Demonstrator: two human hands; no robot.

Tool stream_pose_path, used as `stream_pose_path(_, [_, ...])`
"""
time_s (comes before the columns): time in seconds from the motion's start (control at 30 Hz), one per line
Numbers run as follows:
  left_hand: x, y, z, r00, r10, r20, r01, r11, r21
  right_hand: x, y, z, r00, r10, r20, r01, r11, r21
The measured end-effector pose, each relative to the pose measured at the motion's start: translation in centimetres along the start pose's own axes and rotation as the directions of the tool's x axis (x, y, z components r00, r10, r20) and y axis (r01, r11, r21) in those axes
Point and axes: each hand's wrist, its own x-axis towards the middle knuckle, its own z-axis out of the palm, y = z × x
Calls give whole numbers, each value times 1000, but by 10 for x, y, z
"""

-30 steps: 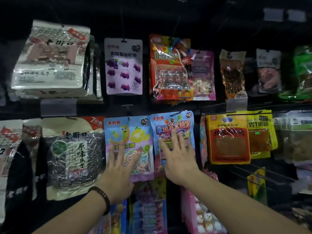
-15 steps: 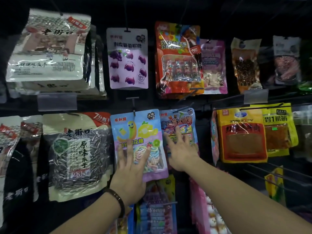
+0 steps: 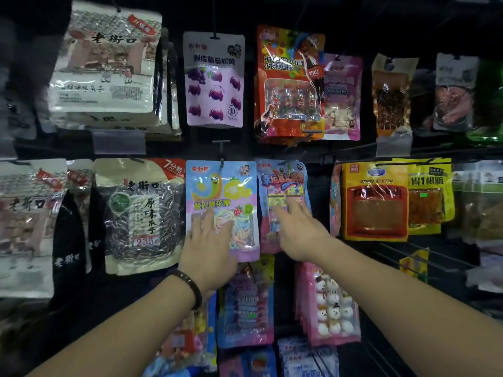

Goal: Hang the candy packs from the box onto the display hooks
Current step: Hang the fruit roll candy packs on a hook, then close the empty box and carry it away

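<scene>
Blue and glossy, the candy pack (image 3: pixel 221 202) is hung from a hook (image 3: pixel 221 152) at mid-rack. The left hand (image 3: pixel 209 246) is laid flat on its lower half, fingers (image 3: pixel 202 221) straight and slightly spread, nothing gripped. Just right of the candy pack, a second pack (image 3: pixel 280 183) is reached by the right hand (image 3: pixel 298 231), fingers stretched out wide; they are blurred, so contact is only probable. Left of the candy pack a seed bag (image 3: pixel 141 213) is hung; directly above it, a purple pack (image 3: pixel 213 80); below and to its right, a snowman pack (image 3: pixel 330 303). A bracelet (image 3: pixel 187 285) is worn on the left wrist.
</scene>
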Motion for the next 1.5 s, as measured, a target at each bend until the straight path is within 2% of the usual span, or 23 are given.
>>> stream_pose_path(0.13, [-68, 4, -22, 999, 23, -42, -32, 975, -222, -70, -9, 3, 994, -35, -108, 57, 975, 214])
stream_pose_path(0.23, [-138, 2, -12, 999, 4, -47, -23, 916, -400, -129, -17, 28, 993, -25, -117, 65, 932, 356])
stream_pose_path(0.33, [-221, -2, 18, 998, -55, -4, 45, 851, -523, -191, -26, 68, 1000, 12, -2, -9, 868, 497])
stream_pose_path(0.4, [-275, -3, 42, 994, -93, 56, 109, 823, -557, -232, -33, 98, 991, 50, 121, -111, 807, 581])
stream_pose_path(0.53, [-377, -6, 101, 931, -183, 315, 342, 737, -583, -312, -43, 177, 933, 105, 346, -316, 700, 641])
stream_pose_path(0.6, [-428, -13, 142, 855, -211, 474, 469, 705, -532, -352, -46, 225, 845, 137, 518, -481, 620, 620])
stream_pose_path(0.63, [-453, -17, 167, 804, -219, 553, 520, 711, -474, -374, -47, 245, 772, 159, 616, -583, 565, 584])
stream_pose_path(0.7, [-505, -33, 229, 708, -238, 665, 563, 759, -328, -416, -45, 287, 589, 194, 784, -753, 485, 446])
stream_pose_path(0.8, [-610, -87, 366, 550, -222, 805, 620, 755, -215, -483, -29, 340, 300, 216, 929, -881, 436, 183])
stream_pose_path(0.87, [-652, -90, 379, 369, -270, 889, 693, 717, -70, -529, -13, 364, 126, 271, 954, -934, 358, 22])
stream_pose_path(0.9, [-657, -83, 364, 275, -310, 910, 745, 668, 2, -549, -3, 374, 77, 312, 947, -947, 320, -28])
stream_pose_path(0.93, [-663, -80, 356, 213, -328, 920, 749, 660, 62, -569, 10, 386, 52, 346, 937, -956, 289, -54])
stream_pose_path(0.97, [-662, -71, 336, 179, -344, 922, 744, 660, 101, -591, 29, 408, 28, 366, 930, -961, 265, -75])
stream_pose_path(1.03, [-660, -65, 315, 181, -373, 910, 760, 640, 111, -625, 63, 454, -6, 357, 934, -969, 227, -93])
stream_pose_path(1.07, [-663, -65, 315, 168, -362, 917, 803, 590, 86, -637, 74, 469, -32, 345, 938, -976, 192, -104])
stream_pose_path(1.17, [-656, -48, 305, 82, -319, 944, 926, 375, 46, -632, 53, 437, -96, 314, 945, -982, 125, -141])
stream_pose_path(1.23, [-651, -35, 297, 44, -293, 955, 944, 325, 56, -621, 31, 403, -109, 297, 949, -983, 107, -146])
stream_pose_path(1.33, [-641, -35, 291, 13, -321, 947, 973, 223, 62, -610, 28, 380, -67, 305, 950, -991, 86, -98])
stream_pose_path(1.4, [-629, -45, 287, 5, -374, 927, 994, 103, 37, -596, 36, 370, -20, 348, 937, -998, 53, -41])
stream_pose_path(1.47, [-612, -58, 281, 3, -398, 918, 999, -34, -18, -579, 45, 359, 7, 363, 932, -996, -84, 41])
stream_pose_path(1.5, [-605, -66, 279, -11, -399, 917, 990, -135, -47, -573, 49, 357, 16, 352, 936, -984, -160, 77])
